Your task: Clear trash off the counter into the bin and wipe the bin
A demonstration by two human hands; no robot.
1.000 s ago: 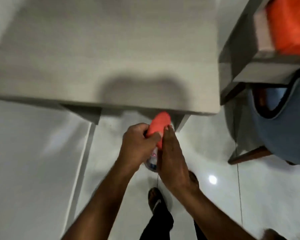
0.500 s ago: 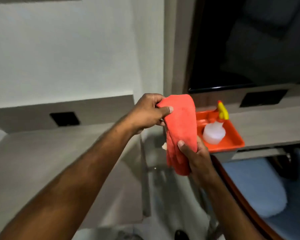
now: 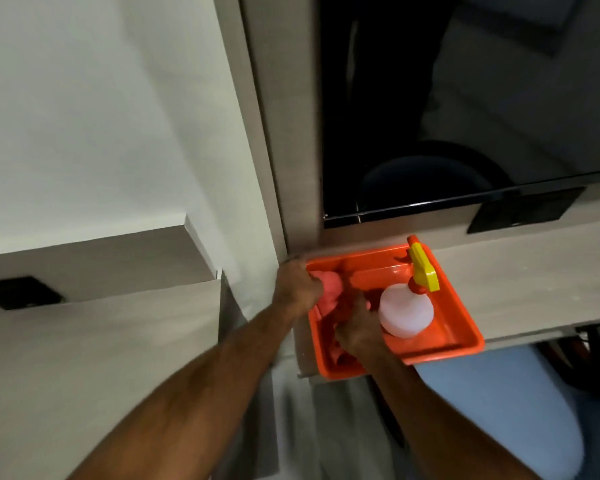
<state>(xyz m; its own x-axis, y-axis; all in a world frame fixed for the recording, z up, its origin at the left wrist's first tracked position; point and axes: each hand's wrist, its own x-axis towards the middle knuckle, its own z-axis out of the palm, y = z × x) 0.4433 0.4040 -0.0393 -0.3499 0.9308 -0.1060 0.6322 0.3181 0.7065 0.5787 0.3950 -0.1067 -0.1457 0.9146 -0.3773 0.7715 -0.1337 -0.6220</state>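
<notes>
Hands both inside orange tray (image 3: 463, 317). Tray sits on pale counter (image 3: 520, 282), at counter's left end, near corner hanging past the front edge. Left hand (image 3: 297, 285) at tray's far-left corner, fingers closed around bunched orange cloth (image 3: 329, 289). Right hand (image 3: 359, 329) mid-tray, pressed down on more of the cloth; how far closed cannot be told. White spray bottle (image 3: 406, 315), yellow trigger, in tray just right of right hand. Blue chair seat (image 3: 499, 410) below tray.
</notes>
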